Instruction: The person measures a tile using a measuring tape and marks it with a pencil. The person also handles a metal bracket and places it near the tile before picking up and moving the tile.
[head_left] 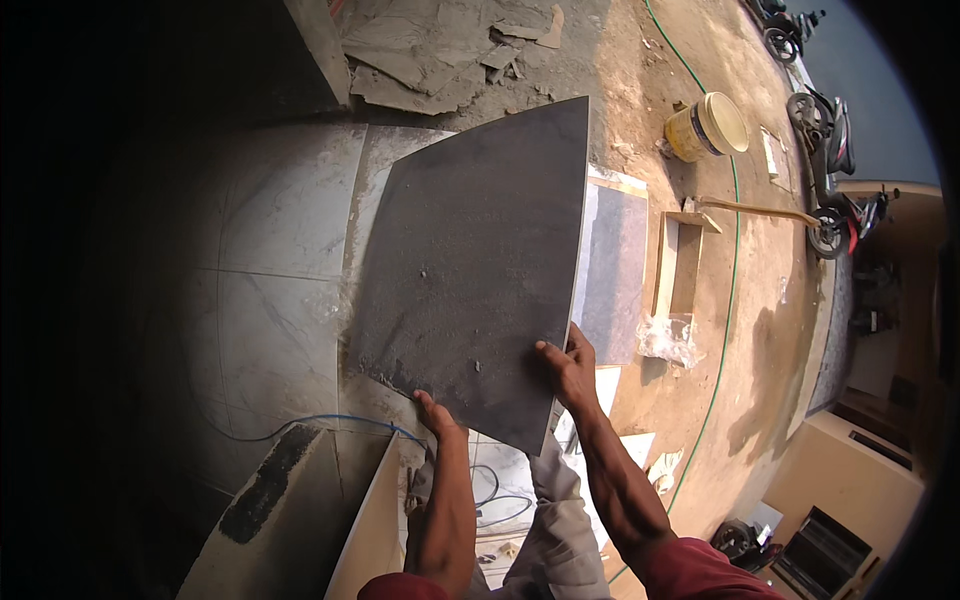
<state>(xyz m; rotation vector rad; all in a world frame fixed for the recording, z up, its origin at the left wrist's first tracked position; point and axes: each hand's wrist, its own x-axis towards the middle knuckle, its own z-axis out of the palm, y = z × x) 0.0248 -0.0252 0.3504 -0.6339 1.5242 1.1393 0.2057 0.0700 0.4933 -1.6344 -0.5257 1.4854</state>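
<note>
A large square dark grey tile is held up in front of me, tilted. Dust and small crumbs stick to the face turned toward me. My left hand grips its near left edge, thumb on the face and fingers hidden behind. Along the near right edge, my right hand clasps the tile the same way, thumb over the face. Beyond the right edge, on the ground, lies another flat bluish-grey tile, partly covered by the held one.
Pale marbled floor tiles spread to the left. Broken slabs lie at the far side. A yellow bucket, a long wooden handle and a green hose are on the dirt at right. A low wall stands at near left.
</note>
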